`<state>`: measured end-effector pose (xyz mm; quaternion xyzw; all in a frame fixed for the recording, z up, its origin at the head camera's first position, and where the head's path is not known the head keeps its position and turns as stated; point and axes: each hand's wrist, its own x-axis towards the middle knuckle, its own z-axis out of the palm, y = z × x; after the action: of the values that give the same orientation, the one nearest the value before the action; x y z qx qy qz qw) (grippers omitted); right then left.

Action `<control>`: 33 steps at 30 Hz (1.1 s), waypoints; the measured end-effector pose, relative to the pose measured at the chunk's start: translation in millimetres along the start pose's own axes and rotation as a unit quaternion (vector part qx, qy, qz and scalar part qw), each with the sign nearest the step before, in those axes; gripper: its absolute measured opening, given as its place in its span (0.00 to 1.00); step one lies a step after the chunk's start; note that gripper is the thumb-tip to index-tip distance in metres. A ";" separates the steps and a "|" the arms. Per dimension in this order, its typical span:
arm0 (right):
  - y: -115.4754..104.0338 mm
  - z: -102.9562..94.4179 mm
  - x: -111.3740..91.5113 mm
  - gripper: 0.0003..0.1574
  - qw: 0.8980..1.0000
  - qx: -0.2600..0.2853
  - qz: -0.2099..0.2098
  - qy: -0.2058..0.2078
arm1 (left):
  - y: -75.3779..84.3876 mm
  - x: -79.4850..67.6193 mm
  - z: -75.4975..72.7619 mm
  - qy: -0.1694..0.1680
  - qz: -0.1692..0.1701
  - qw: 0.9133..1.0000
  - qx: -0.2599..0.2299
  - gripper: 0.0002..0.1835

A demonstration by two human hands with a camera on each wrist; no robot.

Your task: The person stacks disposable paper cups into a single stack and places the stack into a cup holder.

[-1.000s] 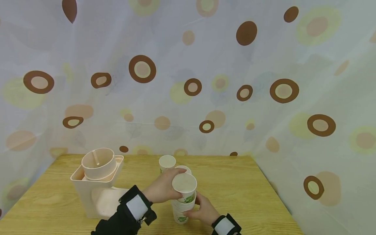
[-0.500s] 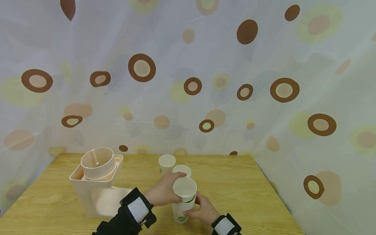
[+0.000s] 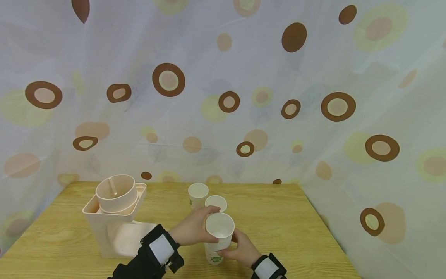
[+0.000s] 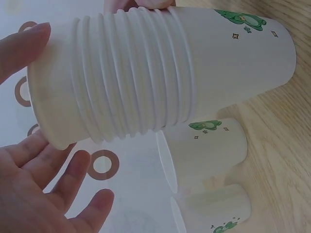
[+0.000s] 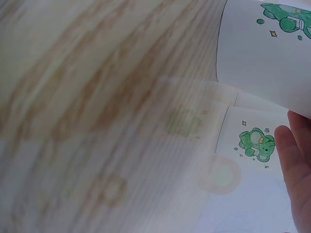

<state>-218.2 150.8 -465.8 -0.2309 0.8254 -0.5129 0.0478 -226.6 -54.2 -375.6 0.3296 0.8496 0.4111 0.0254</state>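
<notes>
A tall stack of nested white paper cups (image 4: pixel 233 63) stands on the table, its lowest cup printed with a green bear. My left hand (image 3: pixel 193 228) pinches the top cup (image 3: pixel 220 224) near its rim, thumb on one side and fingers on the other. That cup's rim stands a little farther from the others, which lie close together in the left wrist view. My right hand (image 3: pixel 242 249) grips the stack around its rims from the right. Behind it stand two more paper cups, one nearer (image 3: pixel 216 201) and one farther back (image 3: pixel 198 190), both mouth up.
To the left on the wooden table (image 3: pixel 278 221) is a cream plastic container (image 3: pixel 99 228) with a round cup-shaped part (image 3: pixel 116 193) in its top. A patterned curtain (image 3: pixel 195 128) hangs along the table's back edge.
My left hand has moved slightly down, and the top cup has sunk deeper into the stack, its green print now hidden. My right hand has stayed in place.
</notes>
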 end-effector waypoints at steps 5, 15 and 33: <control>-0.3 0.4 -0.6 0.41 1.000 -0.003 -0.001 0.001 | -3.5 0.2 -0.4 -0.006 0.001 1.000 -0.007 0.39; -4.4 0.6 -0.8 0.40 1.000 0.000 -0.001 0.001 | -13.6 2.8 1.4 -0.025 0.003 0.999 -0.048 0.39; -2.2 -0.6 0.3 0.42 1.000 -0.012 -0.004 0.001 | -39.6 -5.9 26.4 -0.039 -0.030 0.979 -0.196 0.55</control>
<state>-217.9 150.3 -463.6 -0.2339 0.8305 -0.5038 0.0425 -235.1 -57.2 -422.7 0.3083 0.7603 0.5557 0.1346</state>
